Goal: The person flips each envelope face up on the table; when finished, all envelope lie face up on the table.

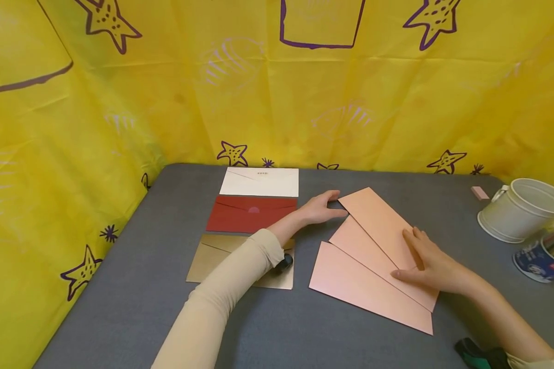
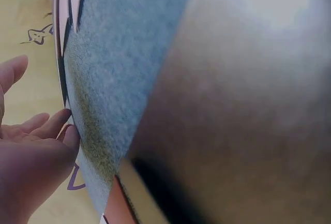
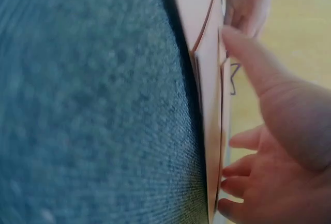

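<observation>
Three pink envelopes lie fanned on the table: an upper one (image 1: 376, 220), a middle one (image 1: 364, 251) and a lower one (image 1: 364, 287), overlapping toward the right. My left hand (image 1: 320, 209) is at the left corner of the upper envelope, thumb and fingers spread apart. On the right, my right hand (image 1: 436, 264) rests on the fan, its fingers on the upper envelope and its thumb reaching over the middle one. In the right wrist view, fingers (image 3: 240, 164) lie along the stack's edge. A white envelope (image 1: 260, 182), a red envelope (image 1: 254, 215) and a gold envelope (image 1: 212, 259) form a column at left.
My left forearm passes over the gold and red envelopes. At the right stand a white metal bucket (image 1: 512, 218) and a blue printed tin (image 1: 533, 261) with sticks in it. A small pink block (image 1: 480, 193) lies behind them. A yellow patterned cloth (image 1: 268, 102) hangs behind the grey table (image 1: 134, 287).
</observation>
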{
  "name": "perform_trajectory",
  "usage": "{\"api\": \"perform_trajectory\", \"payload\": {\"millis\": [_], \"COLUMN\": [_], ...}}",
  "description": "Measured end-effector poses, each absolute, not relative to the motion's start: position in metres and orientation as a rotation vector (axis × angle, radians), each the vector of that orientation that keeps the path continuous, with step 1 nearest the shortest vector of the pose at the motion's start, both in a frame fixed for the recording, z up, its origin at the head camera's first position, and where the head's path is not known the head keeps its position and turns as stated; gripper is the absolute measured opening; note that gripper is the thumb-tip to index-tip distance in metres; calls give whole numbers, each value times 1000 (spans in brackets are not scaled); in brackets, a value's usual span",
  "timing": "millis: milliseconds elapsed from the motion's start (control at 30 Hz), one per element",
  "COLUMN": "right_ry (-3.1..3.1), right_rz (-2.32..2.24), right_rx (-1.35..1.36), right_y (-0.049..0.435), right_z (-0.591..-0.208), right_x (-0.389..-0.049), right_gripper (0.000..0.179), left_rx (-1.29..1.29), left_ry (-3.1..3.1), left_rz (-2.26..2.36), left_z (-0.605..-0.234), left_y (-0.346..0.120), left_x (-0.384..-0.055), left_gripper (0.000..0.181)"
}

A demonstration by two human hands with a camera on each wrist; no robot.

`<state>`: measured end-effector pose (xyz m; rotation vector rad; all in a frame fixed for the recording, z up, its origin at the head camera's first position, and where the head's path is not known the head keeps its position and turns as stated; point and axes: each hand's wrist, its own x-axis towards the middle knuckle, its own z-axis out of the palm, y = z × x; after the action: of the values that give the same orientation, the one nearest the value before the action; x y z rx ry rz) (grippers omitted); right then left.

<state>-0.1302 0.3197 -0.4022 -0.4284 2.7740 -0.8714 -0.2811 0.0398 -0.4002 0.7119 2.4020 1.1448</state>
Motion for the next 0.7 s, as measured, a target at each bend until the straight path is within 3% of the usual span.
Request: {"api": "perform_trajectory", "payload": {"millis": [400, 700], "right_ry": [2824, 2976], "right_rz": [-742, -564], "right_rx": [-395, -473], "right_y": [321, 323], "right_z": [-399, -388], "right_x": [-131, -131], "right_gripper": [103, 76], "left_rx": [566, 650], "left_ry": [2365, 2517], "left_rz": [1388, 1355], "left_z": [-401, -399], "left_y": [37, 38], "left_x": [-279, -279], "left_gripper": [52, 36]}}
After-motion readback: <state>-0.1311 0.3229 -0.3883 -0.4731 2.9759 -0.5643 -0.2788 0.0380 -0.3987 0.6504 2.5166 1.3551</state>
